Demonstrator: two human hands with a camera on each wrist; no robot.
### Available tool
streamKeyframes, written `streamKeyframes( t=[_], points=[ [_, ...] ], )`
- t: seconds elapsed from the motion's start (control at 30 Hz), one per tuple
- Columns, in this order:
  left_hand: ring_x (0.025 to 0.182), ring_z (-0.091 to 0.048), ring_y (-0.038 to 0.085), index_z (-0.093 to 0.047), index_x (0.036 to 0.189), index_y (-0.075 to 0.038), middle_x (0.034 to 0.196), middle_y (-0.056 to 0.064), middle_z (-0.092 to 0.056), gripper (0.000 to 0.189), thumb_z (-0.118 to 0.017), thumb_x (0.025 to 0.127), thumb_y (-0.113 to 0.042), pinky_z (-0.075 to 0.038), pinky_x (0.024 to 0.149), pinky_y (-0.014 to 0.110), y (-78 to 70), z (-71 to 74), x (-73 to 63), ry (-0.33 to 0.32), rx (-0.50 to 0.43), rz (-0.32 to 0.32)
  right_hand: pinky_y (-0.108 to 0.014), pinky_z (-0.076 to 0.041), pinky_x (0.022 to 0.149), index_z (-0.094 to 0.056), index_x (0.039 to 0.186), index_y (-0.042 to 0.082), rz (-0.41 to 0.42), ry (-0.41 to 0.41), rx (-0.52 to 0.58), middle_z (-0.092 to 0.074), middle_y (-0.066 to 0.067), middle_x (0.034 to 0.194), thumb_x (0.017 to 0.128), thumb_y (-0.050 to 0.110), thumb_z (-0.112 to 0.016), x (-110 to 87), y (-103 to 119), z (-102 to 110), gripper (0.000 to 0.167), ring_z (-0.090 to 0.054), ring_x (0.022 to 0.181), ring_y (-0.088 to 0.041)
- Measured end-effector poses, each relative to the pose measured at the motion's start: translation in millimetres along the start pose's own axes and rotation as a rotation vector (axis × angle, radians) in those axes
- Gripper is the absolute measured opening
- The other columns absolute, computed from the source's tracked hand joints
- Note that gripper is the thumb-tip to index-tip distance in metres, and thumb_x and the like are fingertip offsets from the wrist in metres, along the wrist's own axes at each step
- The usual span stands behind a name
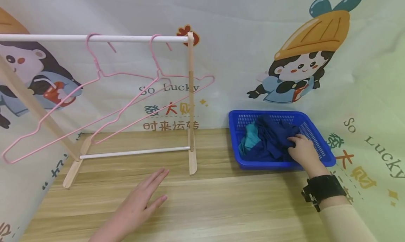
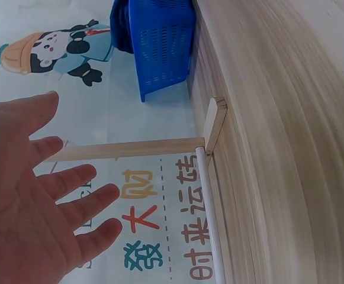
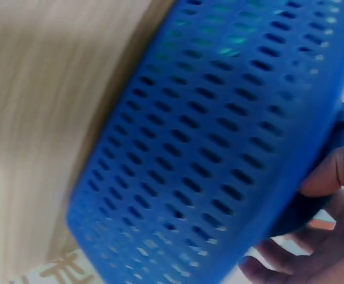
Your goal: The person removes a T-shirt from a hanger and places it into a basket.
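A blue plastic basket [image 1: 283, 165] holds a crumpled dark blue cloth [image 1: 269, 140] and a teal cloth [image 1: 251, 136]. Over the basket's right side, my right hand [image 1: 304, 151] pinches the dark blue cloth between thumb and fingers. The right wrist view shows the thumb [image 3: 325, 177] against that cloth just past the rim, with the other fingers partly behind it. My left hand [image 1: 139, 199], fingers straight and holding nothing, hovers over the table in front of the rack. In the left wrist view its palm [image 2: 18, 207] and spread fingers show.
At the left stands a wooden rack [image 1: 191, 94] with a white top rail [image 1: 133, 38] and a white lower bar [image 1: 136, 153]. Two pink hangers [image 1: 68, 94] hang from the rail. Printed cloth walls [image 1: 227, 59] enclose the wood-grain table [image 1: 221, 207].
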State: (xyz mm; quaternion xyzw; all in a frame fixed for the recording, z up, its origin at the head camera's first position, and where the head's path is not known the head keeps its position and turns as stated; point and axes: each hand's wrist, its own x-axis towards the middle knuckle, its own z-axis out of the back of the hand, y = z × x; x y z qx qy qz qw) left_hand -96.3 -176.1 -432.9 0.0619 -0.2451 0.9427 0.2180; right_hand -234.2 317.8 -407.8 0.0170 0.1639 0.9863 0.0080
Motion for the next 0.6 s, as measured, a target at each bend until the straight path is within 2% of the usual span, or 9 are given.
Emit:
streamKeyframes(
  t=[0.17, 0.33, 0.47, 0.6],
  points=[
    [0.135, -0.038, 0.033, -0.023, 0.151, -0.026, 0.154, 0.004, -0.028, 0.066, -0.054, 0.095, -0.038, -0.034, 0.105, 0.055, 0.7, 3.9, 2.3, 0.002, 0.004, 0.005, -0.069, -0.028, 0.098, -0.049, 0.132, -0.003, 0.051, -0.122, 0.035, -0.034, -0.034, 0.139, 0.087, 0.009, -0.051, -13.4, 15, 7, 0.046, -0.031, 0.125, -0.057],
    [0.135, -0.038, 0.033, -0.022, 0.151, -0.028, 0.154, 0.004, -0.03, 0.065, -0.054, 0.095, -0.039, -0.034, 0.105, 0.055, -1.1, 8.4, 7.5, -0.021, 0.03, -0.029, -0.068, -0.027, 0.1, -0.049, 0.134, 0.001, 0.184, -0.207, 0.104, -0.039, -0.028, 0.141, 0.094, 0.017, -0.054, -28.8, 39, 16, 0.044, -0.034, 0.127, -0.051],
    [0.138, -0.033, 0.032, -0.021, 0.151, -0.029, 0.154, 0.003, -0.029, 0.066, -0.053, 0.095, -0.04, -0.031, 0.106, 0.056, -6.6, 13.1, 12.9, -0.026, 0.069, -0.054, -0.068, -0.025, 0.101, -0.05, 0.134, 0.004, 0.33, -0.247, 0.092, -0.045, -0.023, 0.14, 0.096, 0.026, -0.054, -40.5, 61, 18, 0.044, -0.038, 0.128, -0.046],
    [0.143, -0.022, 0.032, -0.022, 0.151, -0.029, 0.155, 0.003, -0.026, 0.065, -0.052, 0.095, -0.041, -0.024, 0.108, 0.06, -14.0, 17.2, 19.7, -0.015, 0.124, -0.083, -0.068, -0.017, 0.106, -0.046, 0.139, 0.012, 0.437, -0.224, 0.046, -0.043, -0.016, 0.144, 0.096, 0.034, -0.052, -53.0, 79, 14, 0.049, -0.033, 0.134, -0.042]
  ],
)
